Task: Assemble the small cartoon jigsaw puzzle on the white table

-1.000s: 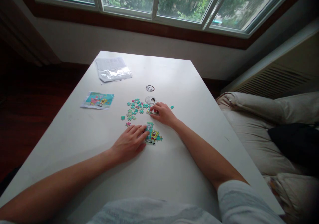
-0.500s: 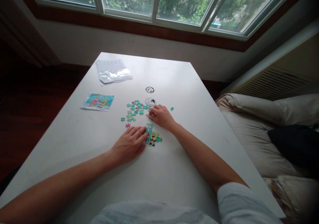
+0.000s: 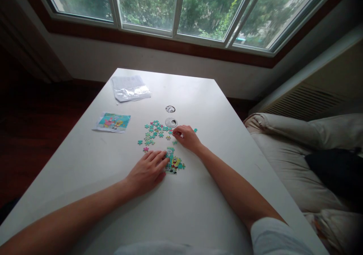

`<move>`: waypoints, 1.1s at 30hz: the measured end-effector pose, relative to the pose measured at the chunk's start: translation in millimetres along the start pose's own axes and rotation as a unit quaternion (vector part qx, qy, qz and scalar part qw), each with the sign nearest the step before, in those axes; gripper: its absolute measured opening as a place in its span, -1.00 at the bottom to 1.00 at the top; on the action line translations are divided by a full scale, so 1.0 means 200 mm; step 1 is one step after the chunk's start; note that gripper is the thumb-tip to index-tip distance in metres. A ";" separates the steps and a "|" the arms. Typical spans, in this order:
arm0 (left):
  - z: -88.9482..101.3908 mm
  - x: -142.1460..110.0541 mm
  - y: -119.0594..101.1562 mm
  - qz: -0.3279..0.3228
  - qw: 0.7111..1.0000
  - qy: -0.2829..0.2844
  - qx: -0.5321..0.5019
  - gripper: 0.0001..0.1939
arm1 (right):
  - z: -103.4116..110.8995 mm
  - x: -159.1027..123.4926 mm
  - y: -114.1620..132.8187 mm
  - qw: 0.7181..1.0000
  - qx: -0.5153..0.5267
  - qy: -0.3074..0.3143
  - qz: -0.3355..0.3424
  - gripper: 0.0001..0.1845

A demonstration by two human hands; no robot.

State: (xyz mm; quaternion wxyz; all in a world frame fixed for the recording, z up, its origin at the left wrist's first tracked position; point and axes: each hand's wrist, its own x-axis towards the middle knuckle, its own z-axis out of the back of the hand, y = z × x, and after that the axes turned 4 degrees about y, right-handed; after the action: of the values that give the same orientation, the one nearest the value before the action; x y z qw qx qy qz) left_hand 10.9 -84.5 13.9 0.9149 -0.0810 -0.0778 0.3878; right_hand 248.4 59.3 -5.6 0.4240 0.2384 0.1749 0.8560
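A partly joined jigsaw puzzle (image 3: 175, 161) with a yellow cartoon figure lies on the white table. My left hand (image 3: 149, 168) rests flat with its fingers stretched over the puzzle's left edge, hiding part of it. Beyond the puzzle, my right hand (image 3: 187, 137) hovers at or just above the table, thumb and fingertips pressed together. What those fingertips hold, if anything, is too small to make out. Loose jigsaw pieces (image 3: 154, 129), mostly teal, are spread to the left of my right hand. A pink piece (image 3: 146, 149) lies just past my left fingers.
A printed picture sheet (image 3: 113, 123) lies left of the pieces. Farther back is a clear plastic bag with papers (image 3: 131, 89). Two round metal-rimmed inserts (image 3: 171, 122) show in the tabletop. One teal piece (image 3: 195, 130) sits to the right; a beige sofa (image 3: 272, 149) stands beside the table.
The view has tilted up slightly. My right hand has shifted a little to the right, uncovering loose pieces beside and below its fingertips. My left hand stays on the puzzle.
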 end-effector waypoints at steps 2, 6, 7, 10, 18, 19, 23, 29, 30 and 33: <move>0.00 0.00 0.00 0.001 1.000 0.000 -0.001 -0.55 | 0.03 0.01 -0.05 0.999 0.027 -0.030 -0.030 -0.90; 0.00 0.00 0.00 0.001 1.000 0.000 0.000 -0.56 | 0.12 0.01 -0.16 0.989 0.064 -0.087 -0.106 -0.85; 0.00 0.00 0.00 0.001 1.000 0.000 0.000 -0.57 | 0.13 0.01 -0.18 0.987 0.065 -0.093 -0.117 -0.84; 0.01 0.00 0.00 0.001 1.000 -0.003 0.000 -0.58 | 0.15 0.00 -0.22 0.985 0.058 -0.092 -0.133 -0.83; 0.00 0.00 0.00 -0.003 1.000 -0.011 -0.001 -0.57 | 0.14 0.01 -0.25 0.991 0.032 -0.067 -0.114 -0.79; 0.00 0.00 0.00 -0.003 1.000 -0.011 -0.002 -0.57 | 0.15 0.01 -0.26 0.991 0.030 -0.071 -0.112 -0.78; 0.00 0.00 0.00 -0.002 1.000 -0.010 -0.007 -0.56 | 0.22 0.01 -0.27 0.993 0.034 -0.048 -0.105 -0.78; 0.00 0.00 0.00 0.000 1.000 -0.003 -0.005 -0.57 | 0.34 -0.02 -0.22 0.989 0.056 0.095 -0.097 -0.78; 0.00 0.00 0.00 0.000 1.000 -0.003 -0.004 -0.57 | 0.34 -0.02 -0.21 0.988 0.057 0.109 -0.098 -0.78; 0.00 0.00 0.00 -0.001 1.000 -0.005 -0.004 -0.56 | 0.35 -0.03 -0.18 0.985 0.052 0.127 -0.100 -0.78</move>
State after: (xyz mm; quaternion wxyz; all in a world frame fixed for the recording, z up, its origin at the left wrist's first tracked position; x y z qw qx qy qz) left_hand 10.9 -84.3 13.9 0.9144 -0.0824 -0.0838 0.3875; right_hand 312.6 82.4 32.2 0.4691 0.1304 0.2946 0.8223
